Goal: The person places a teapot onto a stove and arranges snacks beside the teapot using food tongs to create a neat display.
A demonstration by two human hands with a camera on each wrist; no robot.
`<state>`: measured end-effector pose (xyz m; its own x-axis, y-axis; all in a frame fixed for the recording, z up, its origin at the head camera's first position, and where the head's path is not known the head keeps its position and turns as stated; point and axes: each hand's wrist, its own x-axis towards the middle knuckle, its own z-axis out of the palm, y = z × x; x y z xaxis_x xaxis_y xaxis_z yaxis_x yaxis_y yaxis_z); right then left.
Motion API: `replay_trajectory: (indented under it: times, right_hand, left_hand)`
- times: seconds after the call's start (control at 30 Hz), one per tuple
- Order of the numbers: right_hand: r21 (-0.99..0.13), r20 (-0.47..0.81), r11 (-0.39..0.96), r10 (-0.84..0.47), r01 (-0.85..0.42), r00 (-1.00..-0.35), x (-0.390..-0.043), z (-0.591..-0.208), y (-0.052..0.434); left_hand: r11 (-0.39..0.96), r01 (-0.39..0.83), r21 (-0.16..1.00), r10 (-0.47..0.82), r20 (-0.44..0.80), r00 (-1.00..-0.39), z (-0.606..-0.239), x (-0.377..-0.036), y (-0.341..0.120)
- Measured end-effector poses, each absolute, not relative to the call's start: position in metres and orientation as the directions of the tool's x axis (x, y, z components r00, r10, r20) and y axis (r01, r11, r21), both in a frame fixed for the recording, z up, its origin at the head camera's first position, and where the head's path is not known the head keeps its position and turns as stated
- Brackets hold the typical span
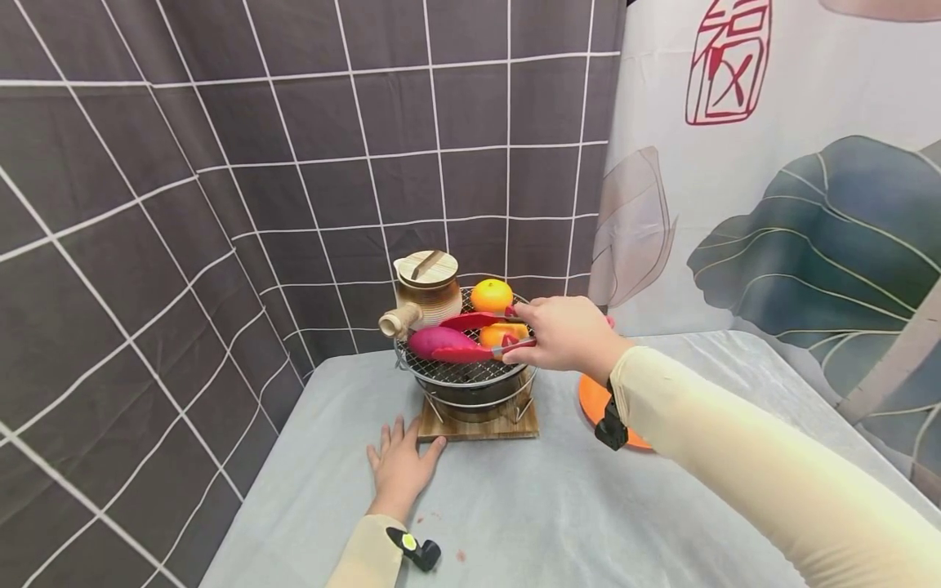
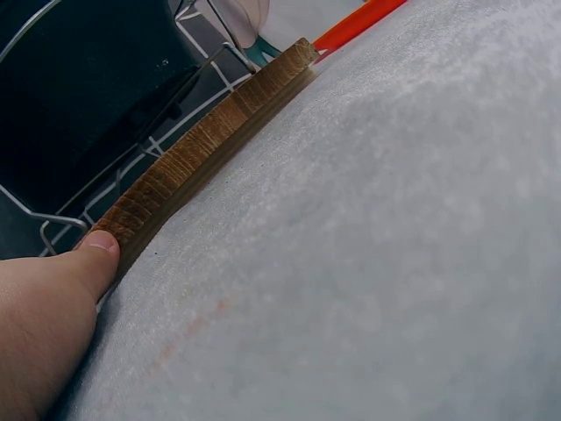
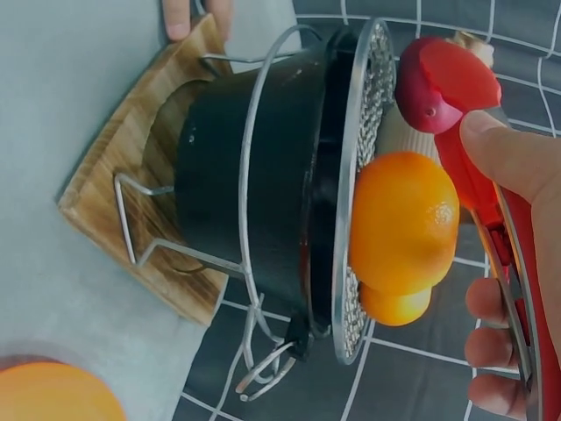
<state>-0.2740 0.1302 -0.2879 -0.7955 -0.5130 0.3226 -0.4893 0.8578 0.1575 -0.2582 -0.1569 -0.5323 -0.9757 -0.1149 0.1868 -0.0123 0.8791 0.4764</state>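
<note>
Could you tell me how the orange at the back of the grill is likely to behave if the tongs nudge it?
The orange is round and sits near the rim of the grill, so it would probably roll, perhaps off the edge. It looks firm, and its smooth skin may slip between the tongs.

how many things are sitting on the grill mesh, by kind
oranges: 2 (second one sits behind the tongs)
purple sweet potato: 1
ceramic pot: 1
total: 4
The red tongs reach over the mesh, held in the right hand.
</note>
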Motion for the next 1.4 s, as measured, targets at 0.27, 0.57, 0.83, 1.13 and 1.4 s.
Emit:
replay_trajectory:
  times: [0.27,0.57,0.83,1.13,1.4]
  right_hand:
    - [0.196,0.337,0.844,-0.536,-0.499,-0.774,-0.2743,-0.2907,0.1264]
    - [0.237,0.348,0.82,-0.573,-0.522,-0.742,-0.2746,-0.2903,0.1237]
    - [0.264,0.353,0.807,-0.591,-0.529,-0.725,-0.2731,-0.2863,0.1209]
    - [0.272,0.339,0.818,-0.575,-0.507,-0.745,-0.2742,-0.2833,0.1208]
    - [0.274,0.325,0.821,-0.569,-0.501,-0.755,-0.274,-0.2822,0.1207]
  left_hand:
    - [0.882,-0.009,0.47,-0.111,0.191,-0.975,-0.534,-0.2586,-0.1573]
    - [0.88,-0.005,0.475,-0.108,0.188,-0.976,-0.531,-0.258,-0.1574]
    - [0.88,-0.009,0.475,-0.11,0.186,-0.976,-0.5305,-0.2579,-0.1575]
    - [0.878,-0.002,0.479,-0.107,0.191,-0.976,-0.5304,-0.256,-0.1575]
    - [0.876,0.001,0.482,-0.106,0.194,-0.975,-0.5314,-0.2558,-0.1578]
